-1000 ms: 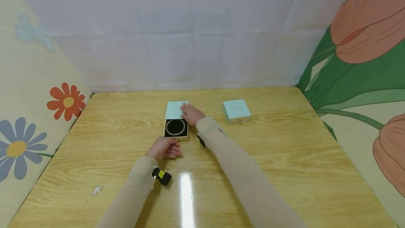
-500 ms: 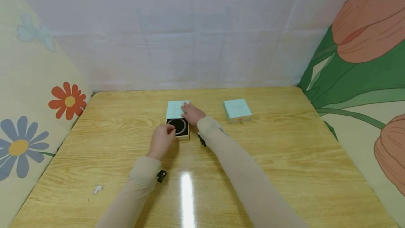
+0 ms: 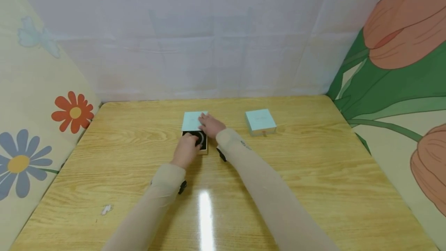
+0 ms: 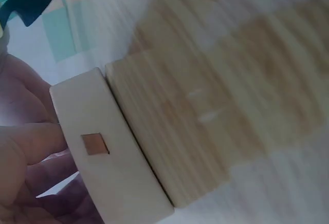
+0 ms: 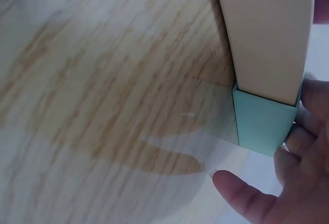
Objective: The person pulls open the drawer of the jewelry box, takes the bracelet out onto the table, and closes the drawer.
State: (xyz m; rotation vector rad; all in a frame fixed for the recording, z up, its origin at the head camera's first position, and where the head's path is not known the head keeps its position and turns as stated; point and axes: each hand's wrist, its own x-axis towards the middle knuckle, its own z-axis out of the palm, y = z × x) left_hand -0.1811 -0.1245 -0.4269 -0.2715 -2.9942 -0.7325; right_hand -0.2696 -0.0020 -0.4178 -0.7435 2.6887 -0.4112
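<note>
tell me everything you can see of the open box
The open box lies flat on the table: pale blue sleeve, apparently card; cream tray partly out, brown tab in front. Inside, black lining and a grey ring. The right hand rests on the sleeve; the left hand partly covers the tray.

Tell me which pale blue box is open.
The left box, with the left hand over its black interior and the right hand on its cover; the right box is closed.
</note>
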